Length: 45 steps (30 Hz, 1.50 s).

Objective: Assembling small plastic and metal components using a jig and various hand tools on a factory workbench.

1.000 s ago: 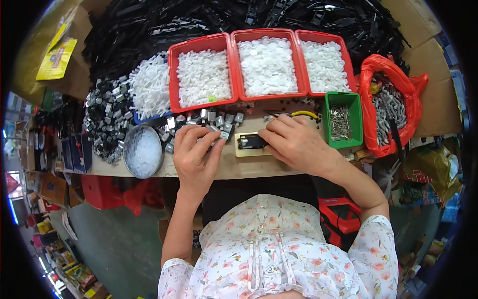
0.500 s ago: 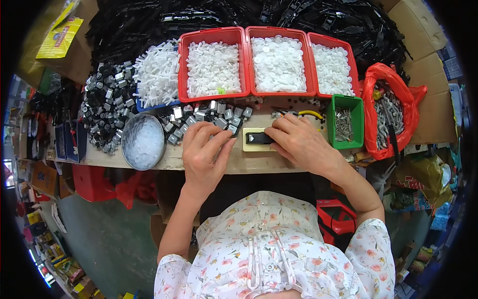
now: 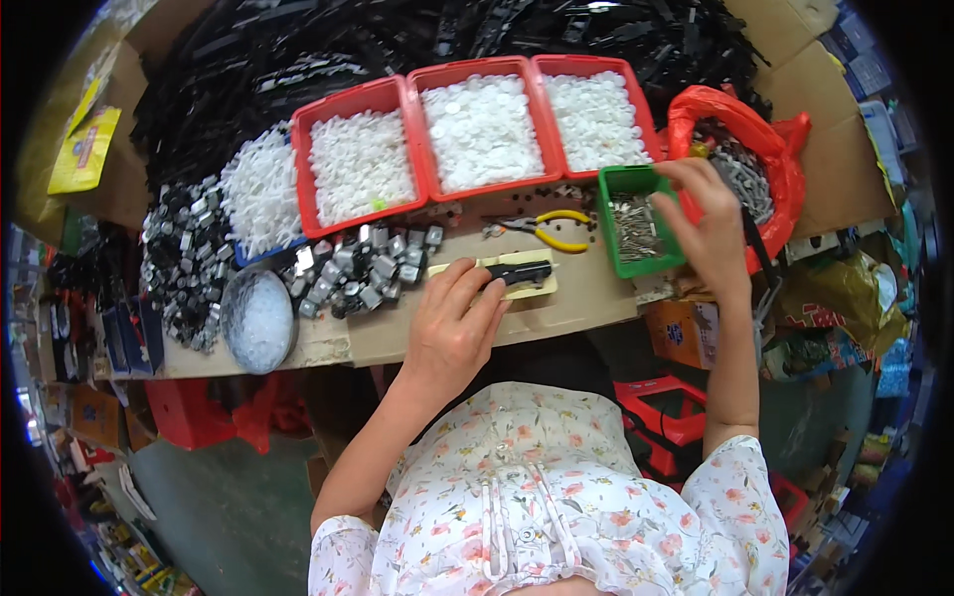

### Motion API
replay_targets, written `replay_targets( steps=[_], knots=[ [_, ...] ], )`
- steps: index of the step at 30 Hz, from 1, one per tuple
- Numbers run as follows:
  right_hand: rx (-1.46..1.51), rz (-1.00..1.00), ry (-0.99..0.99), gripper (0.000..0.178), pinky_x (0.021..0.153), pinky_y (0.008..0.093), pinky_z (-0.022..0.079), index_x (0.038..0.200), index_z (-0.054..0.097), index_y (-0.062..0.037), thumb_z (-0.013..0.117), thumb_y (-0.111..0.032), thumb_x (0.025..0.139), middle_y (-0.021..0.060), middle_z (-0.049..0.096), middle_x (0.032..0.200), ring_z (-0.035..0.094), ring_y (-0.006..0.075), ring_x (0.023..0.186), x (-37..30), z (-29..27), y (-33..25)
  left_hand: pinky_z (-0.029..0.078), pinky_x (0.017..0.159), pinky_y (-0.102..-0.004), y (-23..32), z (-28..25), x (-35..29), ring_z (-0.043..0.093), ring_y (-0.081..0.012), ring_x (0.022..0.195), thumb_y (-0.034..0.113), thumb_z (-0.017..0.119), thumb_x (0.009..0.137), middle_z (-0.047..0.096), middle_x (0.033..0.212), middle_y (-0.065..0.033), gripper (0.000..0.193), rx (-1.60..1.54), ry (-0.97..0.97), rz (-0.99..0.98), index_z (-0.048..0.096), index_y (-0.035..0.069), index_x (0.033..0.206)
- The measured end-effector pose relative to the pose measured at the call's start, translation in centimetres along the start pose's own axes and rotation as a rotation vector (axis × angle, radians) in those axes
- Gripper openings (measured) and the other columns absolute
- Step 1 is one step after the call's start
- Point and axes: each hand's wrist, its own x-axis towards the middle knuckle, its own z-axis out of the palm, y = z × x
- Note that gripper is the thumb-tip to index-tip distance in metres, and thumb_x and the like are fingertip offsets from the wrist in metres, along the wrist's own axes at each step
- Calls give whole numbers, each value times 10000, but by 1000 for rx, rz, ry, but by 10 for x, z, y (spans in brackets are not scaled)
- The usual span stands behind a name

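Head view, sole view inspected: the black part (image 3: pixel 525 270) lies in a shallow cream holder (image 3: pixel 542 288) on the counter (image 3: pixel 397 333), its long side running roughly from 9 to 3 o'clock. The left hand (image 3: pixel 452 323) reaches it from 8 o'clock; its grip is closed about the part's left end, fingers and thumb both bearing there. The right hand (image 3: pixel 711 226) stands at the right rim of the green bin (image 3: pixel 651 268), at 2 o'clock from the part; its grip is open, thumb and fingers apart, with nothing seen between them. Slender metal pins (image 3: pixel 634 226) lie in that bin at mixed angles. Yellow-handled pliers (image 3: pixel 540 232) rest at 1 o'clock, near the holder; metal-cased pieces (image 3: pixel 383 263) are heaped at 9 o'clock, and three red bins (image 3: pixel 368 222) of white pieces span 10 to 1 o'clock. Findings on handling: the left hand does best with light, even pressure, keeping the part seated without tipping the holder. For the right, a fingertip pinch on a single loose pin appears sounder than a scoop, as tangled pins may drag others along. The wrist should clear the red bag (image 3: pixel 790 194) beyond, between 2 and 3 o'clock.
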Motion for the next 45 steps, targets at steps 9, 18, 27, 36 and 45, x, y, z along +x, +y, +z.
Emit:
replay_targets(
  steps=[9, 18, 27, 36, 45],
  knots=[
    [-385, 125, 119, 153, 744, 432, 473, 951, 569, 2, 677, -10, 843, 156, 560, 902, 592, 363, 844, -49, -36, 112, 516, 867, -423, -6, 21, -6, 632, -322, 1051, 4, 688, 755, 641, 1041, -148, 237, 178, -6, 114, 691, -34, 988],
    [-422, 201, 16, 237, 826, 442, 496, 1081, 607, 0, 667, -125, 889, 206, 661, 985, 629, 399, 946, -57, -49, 153, 529, 851, -428, -9, 27, -8, 640, -328, 1015, 24, 663, 743, 641, 1012, -162, 266, 192, 25, 133, 681, -57, 996],
    [20, 133, -32, 283, 841, 412, 514, 1216, 602, 42, 577, -124, 988, 247, 663, 1088, 666, 380, 987, -48, -32, 0, 560, 816, -368, -13, 29, -8, 664, -292, 978, 4, 687, 725, 666, 983, -112, 229, 238, 61, 172, 689, -11, 954],
    [145, 91, -451, 351, 857, 384, 532, 1295, 566, 32, 580, -25, 949, 246, 660, 1152, 670, 385, 1034, -65, 21, -70, 566, 787, -349, -11, 29, -9, 672, -278, 995, 33, 676, 763, 679, 998, -102, 197, 251, 48, 157, 695, 0, 956],
    [82, 6, -361, 476, 680, 464, 522, 1379, 531, -44, 594, 11, 910, 206, 647, 961, 640, 409, 802, -80, 40, -64, 552, 788, -317, -11, 33, -11, 655, -282, 1016, 79, 640, 747, 651, 1004, -117, 215, 285, 78, 182, 676, -14, 938]
  ],
)
